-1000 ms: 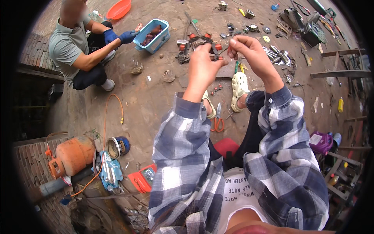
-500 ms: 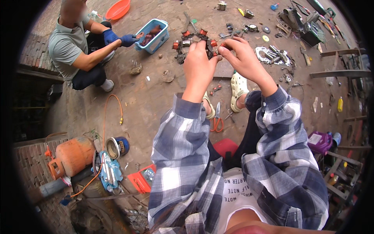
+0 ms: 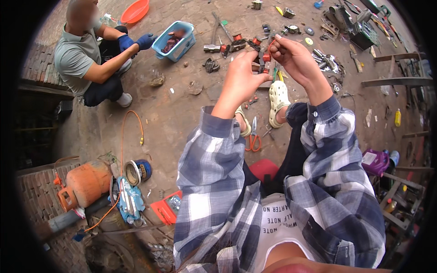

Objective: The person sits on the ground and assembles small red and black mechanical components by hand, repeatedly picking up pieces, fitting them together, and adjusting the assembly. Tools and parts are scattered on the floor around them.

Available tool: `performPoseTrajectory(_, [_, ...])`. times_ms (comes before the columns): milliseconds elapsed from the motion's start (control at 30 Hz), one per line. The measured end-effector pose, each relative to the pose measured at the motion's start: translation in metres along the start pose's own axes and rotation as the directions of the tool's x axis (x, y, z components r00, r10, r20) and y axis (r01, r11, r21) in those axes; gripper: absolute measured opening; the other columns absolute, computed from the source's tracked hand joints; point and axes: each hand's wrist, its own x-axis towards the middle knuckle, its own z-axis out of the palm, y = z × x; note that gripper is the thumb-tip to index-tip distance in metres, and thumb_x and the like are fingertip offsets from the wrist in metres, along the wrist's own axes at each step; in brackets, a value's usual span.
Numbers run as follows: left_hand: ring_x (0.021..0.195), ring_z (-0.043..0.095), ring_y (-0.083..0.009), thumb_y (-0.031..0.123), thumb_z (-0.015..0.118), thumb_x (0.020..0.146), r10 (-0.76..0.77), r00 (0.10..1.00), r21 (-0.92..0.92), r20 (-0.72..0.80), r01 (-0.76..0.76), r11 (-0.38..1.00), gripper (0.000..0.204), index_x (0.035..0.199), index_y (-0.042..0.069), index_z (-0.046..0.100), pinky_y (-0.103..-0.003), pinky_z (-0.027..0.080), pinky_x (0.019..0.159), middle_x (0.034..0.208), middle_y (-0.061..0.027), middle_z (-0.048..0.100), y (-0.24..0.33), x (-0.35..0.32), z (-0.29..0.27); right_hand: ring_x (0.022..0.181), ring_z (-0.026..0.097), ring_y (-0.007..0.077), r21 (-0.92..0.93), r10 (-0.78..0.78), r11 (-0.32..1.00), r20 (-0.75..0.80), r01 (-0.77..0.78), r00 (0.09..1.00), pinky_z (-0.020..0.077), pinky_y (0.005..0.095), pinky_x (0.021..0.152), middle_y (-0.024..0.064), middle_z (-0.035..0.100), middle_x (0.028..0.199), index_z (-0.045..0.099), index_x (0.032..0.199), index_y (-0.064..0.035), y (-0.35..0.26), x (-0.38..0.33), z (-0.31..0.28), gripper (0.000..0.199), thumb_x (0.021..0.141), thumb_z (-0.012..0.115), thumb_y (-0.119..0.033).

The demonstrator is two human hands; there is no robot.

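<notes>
My left hand (image 3: 241,75) grips a dark metal motor core wound with red coils (image 3: 262,58), thumb on the near side and fingers on the far side. Just right of it, my right hand (image 3: 293,57) is raised with its fingers curled and pinched on a thin reddish wire (image 3: 271,44) at the coils. Beyond my left hand lie a hammer (image 3: 212,48) and more red-coiled pieces (image 3: 237,37). A dark round lump (image 3: 210,65) rests on the ground to the left. Pliers with green and yellow handles (image 3: 280,76) show under my hands, by my shoe.
Orange-handled scissors (image 3: 254,142) lie between my feet. A gloved co-worker (image 3: 84,57) squats at far left beside a blue basket (image 3: 184,44). Metal parts (image 3: 327,61) lie to the right. An orange gas cylinder (image 3: 88,182) and its hose (image 3: 122,150) are at lower left.
The coiled core has turned and shifted right with my left hand. My right hand has moved right and slightly up. The pliers' handles and hammer head show more clearly. The co-worker's hands drew back from the basket.
</notes>
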Motion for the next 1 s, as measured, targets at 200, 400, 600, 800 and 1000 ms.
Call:
performPoseTrajectory(200, [0.089,0.064,-0.0296,0.011,0.081,0.061,0.043,0.998,0.344,-0.053,-0.022,0.939,0.052,0.105,-0.004,0.057,-0.035,0.054,0.071,0.099,-0.0167,0.059,0.006,-0.001,-0.006,0.072,0.052,0.0086,-0.438,-0.037,0.898,0.045,0.053,0.998,0.042,0.024,0.072,0.0019,0.061,0.077,0.062,0.078,-0.0025,-0.001,-0.003,0.004,0.029,0.093,0.055,-0.027])
performPoseTrajectory(400, [0.085,0.066,-0.02,0.006,0.078,0.069,-0.046,0.999,-0.293,0.026,0.052,0.955,0.047,0.108,-0.007,0.056,-0.029,0.053,0.062,0.1,-0.0129,0.064,-0.002,-0.002,-0.008,0.073,0.051,0.0084,-0.182,-0.079,0.981,-0.032,0.072,0.996,0.0413,0.0229,0.072,0.0017,0.061,0.079,0.062,0.086,-0.0019,0.006,0.01,-0.011,0.027,0.093,0.055,-0.027])
performPoseTrajectory(600, [0.072,0.065,-0.0141,0.006,0.077,0.071,-0.223,0.967,-0.487,-0.12,0.139,0.862,0.042,0.107,-0.004,0.057,-0.025,0.053,0.057,0.088,-0.0085,0.066,0.0,0.003,-0.018,0.072,0.05,0.0078,-0.252,-0.115,0.957,0.121,0.142,0.986,0.04,0.0221,0.069,0.0004,0.059,0.077,0.061,0.083,-0.0038,-0.011,-0.001,-0.007,0.025,0.094,0.053,-0.025])
performPoseTrajectory(800, [0.068,0.064,-0.0259,0.018,0.084,0.058,-0.076,0.979,-0.026,-0.191,0.072,0.997,0.045,0.087,-0.005,0.059,-0.035,0.05,0.06,0.084,-0.0174,0.061,-0.023,0.007,-0.008,0.106,0.056,0.0184,0.278,-0.239,0.948,0.293,0.157,0.926,0.0379,0.0262,0.094,0.0082,0.063,0.103,0.061,0.104,-0.0001,0.0,0.01,-0.011,0.028,0.098,0.043,-0.021])
performPoseTrajectory(1000, [0.078,0.067,-0.0268,0.011,0.082,0.06,-0.041,0.995,-0.082,-0.086,0.034,0.996,0.045,0.095,-0.005,0.059,-0.035,0.053,0.066,0.093,-0.0174,0.061,-0.003,0.003,-0.008,0.114,0.053,0.0237,-0.702,-0.514,0.498,0.233,0.508,0.826,0.0376,0.0353,0.1,0.0119,0.058,0.12,0.053,0.122,-0.002,0.004,0.011,-0.001,0.034,0.091,0.051,-0.014])
